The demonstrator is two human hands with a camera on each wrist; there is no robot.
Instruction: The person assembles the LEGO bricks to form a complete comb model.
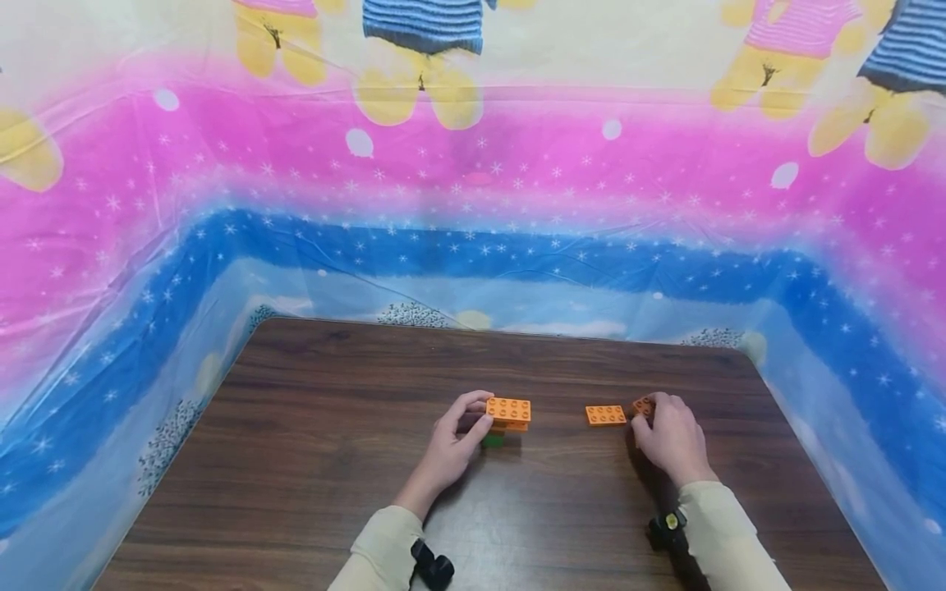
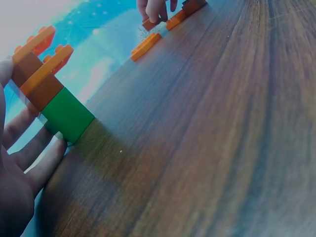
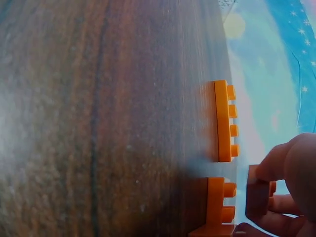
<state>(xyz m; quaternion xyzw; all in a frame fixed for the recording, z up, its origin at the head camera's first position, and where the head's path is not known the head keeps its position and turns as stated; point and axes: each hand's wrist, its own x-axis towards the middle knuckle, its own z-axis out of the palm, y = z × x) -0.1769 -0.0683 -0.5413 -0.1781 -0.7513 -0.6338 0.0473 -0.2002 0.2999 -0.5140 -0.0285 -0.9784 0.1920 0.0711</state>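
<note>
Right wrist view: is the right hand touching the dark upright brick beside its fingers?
Touching. The right wrist view shows the right hand pinching the dark brick at both ends, no gap visible.

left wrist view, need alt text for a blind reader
The left hand holds a brick tower, green block at the bottom, orange and brown bricks above, on a wood-grain table. Beyond, the right hand holds a small brick near more orange bricks.
</note>
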